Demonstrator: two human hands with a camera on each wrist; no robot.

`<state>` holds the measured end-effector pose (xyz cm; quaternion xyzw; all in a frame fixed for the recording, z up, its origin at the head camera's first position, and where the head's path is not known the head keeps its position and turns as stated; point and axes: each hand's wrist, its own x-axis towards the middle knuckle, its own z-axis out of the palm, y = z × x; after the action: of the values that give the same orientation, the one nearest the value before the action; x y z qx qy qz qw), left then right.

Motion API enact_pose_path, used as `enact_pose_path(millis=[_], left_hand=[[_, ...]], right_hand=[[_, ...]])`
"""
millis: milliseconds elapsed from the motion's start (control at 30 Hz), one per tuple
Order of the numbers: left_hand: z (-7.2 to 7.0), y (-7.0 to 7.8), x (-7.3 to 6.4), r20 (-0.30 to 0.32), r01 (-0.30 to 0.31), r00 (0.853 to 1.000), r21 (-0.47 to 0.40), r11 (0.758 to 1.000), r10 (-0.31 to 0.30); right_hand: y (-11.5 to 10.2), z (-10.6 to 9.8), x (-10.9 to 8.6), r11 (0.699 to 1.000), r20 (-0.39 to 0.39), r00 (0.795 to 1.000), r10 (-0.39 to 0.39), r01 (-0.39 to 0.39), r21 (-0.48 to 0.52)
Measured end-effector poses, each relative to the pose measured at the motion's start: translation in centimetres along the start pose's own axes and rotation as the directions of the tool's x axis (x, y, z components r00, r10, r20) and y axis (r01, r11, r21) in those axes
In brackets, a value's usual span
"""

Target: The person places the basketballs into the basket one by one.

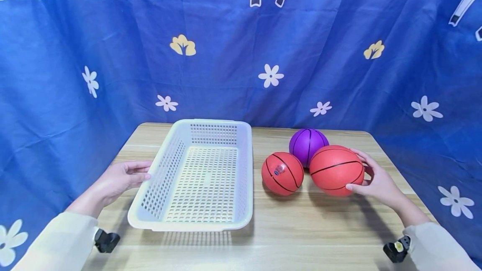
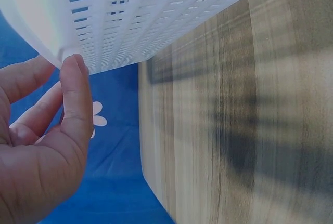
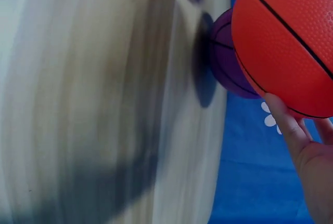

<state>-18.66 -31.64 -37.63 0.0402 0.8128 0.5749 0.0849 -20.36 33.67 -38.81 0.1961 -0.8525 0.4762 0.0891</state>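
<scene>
My left hand (image 1: 116, 181) pinches the left rim of a white perforated plastic basket (image 1: 247, 175) between thumb and fingers. In the left wrist view the thumb lies against the outside of the basket wall (image 2: 130, 11). My right hand (image 1: 380, 183) holds a red toy basketball (image 1: 335, 170) from its right side, thumb low in front and fingers behind. That ball is raised off the table, as the right wrist view shows. Close by on its left are a smaller red basketball (image 1: 281, 175) with a blue mark and a purple basketball (image 1: 306, 143) behind, partly hidden.
A light wood-grain table (image 1: 301, 233) with rounded back corners carries the basket and balls. Blue patterned cloth (image 1: 222, 62) hangs behind and at both sides. A small black device (image 1: 106, 241) sits at the left wrist, another (image 1: 397, 248) at the right.
</scene>
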Motion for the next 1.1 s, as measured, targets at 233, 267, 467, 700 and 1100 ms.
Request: enact_pose_path(millis=[233,267,467,700,1100], left_hand=[[0.0,-0.1,0.0,-0.01,0.003,1.0,0.0,1.0,-0.003],[0.0,-0.1,0.0,-0.01,0.002,1.0,-0.001,1.0,-0.002],[0.0,-0.1,-0.1,-0.012,-0.004,1.0,-0.003,1.0,0.004],[0.2,-0.1,-0.2,-0.024,0.003,1.0,0.001,1.0,-0.003],[0.3,0.1,-0.4,-0.044,0.006,0.999,-0.001,1.0,-0.006]], right_hand=[[-1.0,0.1,1.3,0.991,-0.027,0.998,-0.057,0.06,0.122],[-1.2,0.2,1.5,0.988,-0.029,0.998,-0.064,0.067,0.14],[-2.5,0.9,2.7,0.978,-0.056,0.996,-0.071,0.081,0.194],[-3.9,2.0,4.1,0.968,-0.075,0.994,-0.081,0.096,0.23],[-5.7,5.0,7.1,0.954,-0.052,0.992,-0.112,0.122,0.273]])
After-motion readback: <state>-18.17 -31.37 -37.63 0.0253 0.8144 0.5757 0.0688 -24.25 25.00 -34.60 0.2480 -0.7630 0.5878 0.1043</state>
